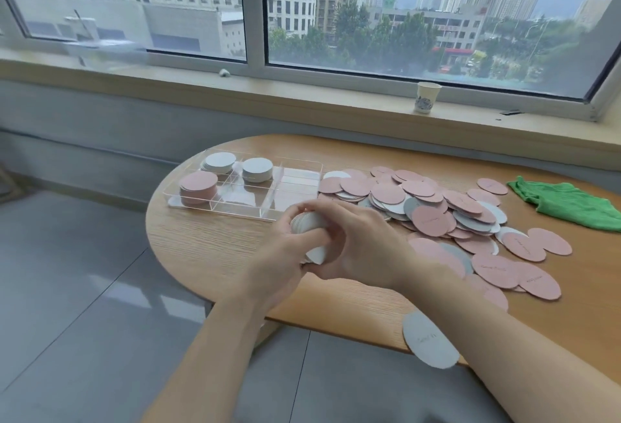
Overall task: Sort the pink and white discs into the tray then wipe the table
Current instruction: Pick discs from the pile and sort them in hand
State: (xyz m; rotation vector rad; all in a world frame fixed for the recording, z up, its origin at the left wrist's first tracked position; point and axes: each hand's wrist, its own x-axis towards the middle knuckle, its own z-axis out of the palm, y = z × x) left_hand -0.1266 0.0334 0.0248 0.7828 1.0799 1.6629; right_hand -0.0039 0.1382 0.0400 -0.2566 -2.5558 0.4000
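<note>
The scene is seen from a single wide-angle head camera, aimed forward and down from above the near edge of the table (208, 264). The forearms are taken in close at the bottom of the view. The window (420, 19) is framed across the far side, its straight lines bent by the lens.

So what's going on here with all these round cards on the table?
A person is sorting pink and white discs into a clear tray. Both hands, left hand and right hand, grip a small stack of white discs just in front of the tray. The tray already holds two white stacks and one pink stack. A big mixed pile is unsorted, one white disc overhangs the table edge, and the green cloth lies to the right.
</note>
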